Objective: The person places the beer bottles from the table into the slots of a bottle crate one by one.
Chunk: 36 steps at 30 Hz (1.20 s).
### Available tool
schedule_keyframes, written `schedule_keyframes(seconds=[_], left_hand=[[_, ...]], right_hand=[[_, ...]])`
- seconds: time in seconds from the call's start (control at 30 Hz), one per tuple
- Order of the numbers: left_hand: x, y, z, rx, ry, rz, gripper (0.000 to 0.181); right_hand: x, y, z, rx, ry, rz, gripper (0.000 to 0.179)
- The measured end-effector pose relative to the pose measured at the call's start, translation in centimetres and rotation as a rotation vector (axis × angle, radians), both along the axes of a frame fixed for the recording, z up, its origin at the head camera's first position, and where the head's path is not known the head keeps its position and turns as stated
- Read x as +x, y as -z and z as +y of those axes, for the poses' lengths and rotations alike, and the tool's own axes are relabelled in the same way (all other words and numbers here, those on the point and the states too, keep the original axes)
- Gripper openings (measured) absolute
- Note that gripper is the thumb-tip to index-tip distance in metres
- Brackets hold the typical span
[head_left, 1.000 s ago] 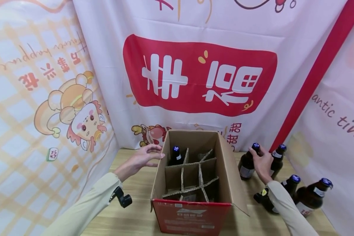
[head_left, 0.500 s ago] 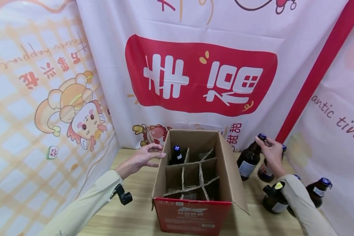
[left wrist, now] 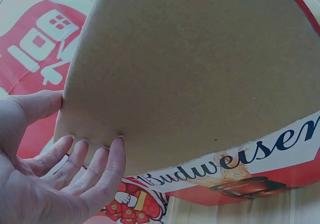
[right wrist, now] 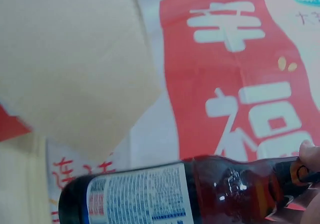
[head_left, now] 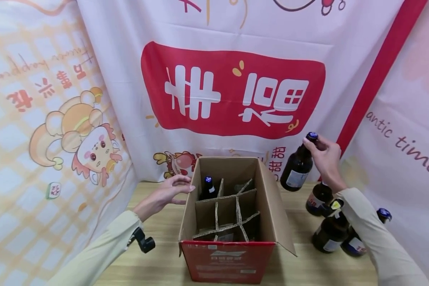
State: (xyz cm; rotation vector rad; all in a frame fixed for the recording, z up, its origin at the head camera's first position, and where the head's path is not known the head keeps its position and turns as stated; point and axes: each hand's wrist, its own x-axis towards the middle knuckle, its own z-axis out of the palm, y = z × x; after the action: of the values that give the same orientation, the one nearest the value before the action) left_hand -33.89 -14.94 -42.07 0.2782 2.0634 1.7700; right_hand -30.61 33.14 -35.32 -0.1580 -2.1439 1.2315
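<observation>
In the head view, my right hand point(head_left: 327, 155) grips a brown beer bottle point(head_left: 297, 167) by its neck, just under the blue cap. The bottle hangs slightly tilted, right of the cardboard box point(head_left: 232, 262). The right wrist view shows that bottle point(right wrist: 230, 189) lengthwise with its white label, and fingertips at the neck. My left hand point(head_left: 168, 194) touches the box's left side near the top edge. In the left wrist view, this hand's fingertips point(left wrist: 116, 146) rest against a brown cardboard flap. One capped bottle point(head_left: 208, 188) stands in the box's far-left compartment.
Cardboard dividers point(head_left: 227, 196) split the box into several compartments. A side flap point(head_left: 277, 206) sticks out to the right. Several more bottles point(head_left: 330, 234) stand on the wooden table point(head_left: 153, 262) under my right forearm. A printed cloth point(head_left: 232, 91) hangs behind.
My right hand has lifted the bottle off the table, up from beside the other bottles. My left hand stays at the box's side. The head view has shifted slightly.
</observation>
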Motion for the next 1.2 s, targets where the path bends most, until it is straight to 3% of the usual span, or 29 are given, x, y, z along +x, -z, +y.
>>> schedule_keyframes(seconds=[0.27,0.43,0.63,0.8,1.0,1.2], left_hand=[[0.0,0.4,0.3,-0.002,0.01,0.002,0.054],[0.1,0.5,0.0,-0.005,-0.004,0.002,0.054],[0.0,0.4,-0.1,-0.012,0.0,0.002,0.054],[0.0,0.4,0.1,0.002,-0.015,-0.004,0.052],[0.1,0.3,-0.1,0.022,-0.03,-0.02,0.051],[-0.2,0.3,0.0,0.055,-0.031,-0.026,0.049]], right_hand=[[0.5,-4.1,-1.8,0.043,-0.009,0.079,0.051],[0.9,-6.6,-3.6,0.0,-0.093,0.124,0.047],[1.3,-8.3,-6.6,-0.052,-0.197,0.165,0.046],[0.7,-8.8,-9.1,-0.066,-0.301,0.174,0.044],[-0.9,-8.0,-12.1,-0.04,-0.406,0.175,0.044],[-3.0,-6.9,-14.1,0.006,-0.422,0.172,0.042]])
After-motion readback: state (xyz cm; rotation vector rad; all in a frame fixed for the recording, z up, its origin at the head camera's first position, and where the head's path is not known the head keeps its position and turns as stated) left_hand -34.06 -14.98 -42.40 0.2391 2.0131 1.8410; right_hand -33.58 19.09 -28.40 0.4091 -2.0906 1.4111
